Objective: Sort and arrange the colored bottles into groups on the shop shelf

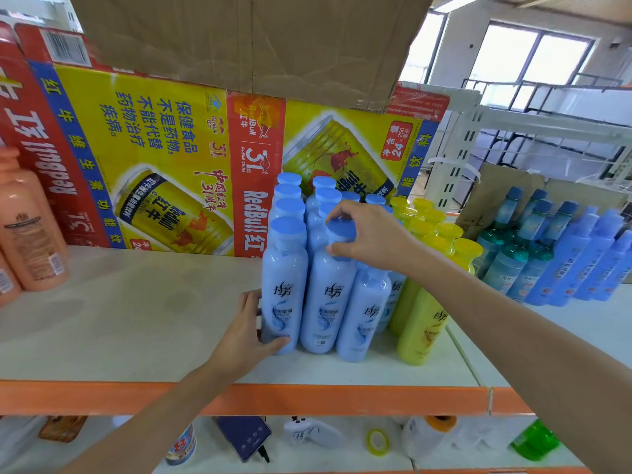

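Two bare forearms reach in from the bottom edge, and the left hand (244, 331) wraps its fingers and thumb round the lower body of the front-left bottle (284, 292), while the right hand (369, 239) comes down from above and pinches the wide cap of the middle bottle (326, 295) between thumb and fingertips. Both bottles stand upright in the front row of the pale blue bottles (321, 200), a tight block near the middle of the white shelf (136, 319), just in front of a flattened Red Bull carton (164, 159) that serves as a backing. The sorting looks well advanced: pale blues are packed together, the yellow bottles (422, 323) stand in their own rows touching them on the right, and further right sit teal-capped bottles (513, 261) and deeper blue bottles (581, 261), with peach bottles (30, 230) well apart at the far left. What seems left is tidying (squaring the front row, closing gaps), since a shorter-looking pale blue bottle (362, 313) stands slightly forward of its neighbours. The bottles are smooth, glossy plastic, round-shouldered with narrow necks and broad flat caps, each wearing a printed label; they should slide easily on the matt, faintly stained shelf board. An orange metal lip (239, 398) runs along the shelf's front edge. Creased brown cardboard (256, 39) hangs above, and the lower shelf holds a phone (244, 437) and a roll of yellow tape (377, 441).
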Available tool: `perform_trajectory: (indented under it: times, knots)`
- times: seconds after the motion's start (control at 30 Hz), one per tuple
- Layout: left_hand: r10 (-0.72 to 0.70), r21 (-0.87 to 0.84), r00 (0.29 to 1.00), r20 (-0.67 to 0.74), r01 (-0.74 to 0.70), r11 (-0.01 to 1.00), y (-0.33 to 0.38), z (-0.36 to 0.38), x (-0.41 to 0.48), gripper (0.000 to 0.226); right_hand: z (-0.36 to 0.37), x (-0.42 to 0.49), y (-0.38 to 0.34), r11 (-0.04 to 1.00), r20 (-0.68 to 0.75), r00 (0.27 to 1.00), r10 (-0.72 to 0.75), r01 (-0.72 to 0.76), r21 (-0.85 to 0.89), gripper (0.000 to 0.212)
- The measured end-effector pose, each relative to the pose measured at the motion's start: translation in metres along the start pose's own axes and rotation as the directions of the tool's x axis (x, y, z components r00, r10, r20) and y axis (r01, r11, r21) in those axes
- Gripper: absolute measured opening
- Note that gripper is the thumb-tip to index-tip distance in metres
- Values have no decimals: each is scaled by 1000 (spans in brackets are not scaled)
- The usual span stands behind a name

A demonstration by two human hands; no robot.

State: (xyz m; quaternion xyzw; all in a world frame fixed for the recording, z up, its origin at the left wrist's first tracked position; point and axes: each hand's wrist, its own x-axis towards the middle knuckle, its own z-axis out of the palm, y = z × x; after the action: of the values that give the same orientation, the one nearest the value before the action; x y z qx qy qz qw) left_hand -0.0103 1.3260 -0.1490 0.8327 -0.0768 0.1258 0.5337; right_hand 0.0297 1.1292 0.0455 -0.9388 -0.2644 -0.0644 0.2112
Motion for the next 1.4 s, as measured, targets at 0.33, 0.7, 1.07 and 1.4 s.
perform_trajectory:
  times: [0.33,0.7,1.07,1.4]
  knots:
    - [-32,-80,999,25,34,996,0,-4,0,72,6,2,0,1000,11,1000,15,-15,3,42]
    - [-8,-78,1000,15,9,997,5,-5,0,67,5,0,-1,1000,20,1000,0,0,0,41]
    - [-13,69,1000,17,12,998,10,-11,0,75,4,-5,-1,997,29,998,-51,52,-61,50]
    - [201,403,979,19,-192,895,46,-88,13,55,-5,-6,-24,985,-77,988,-136,127,-114,52]
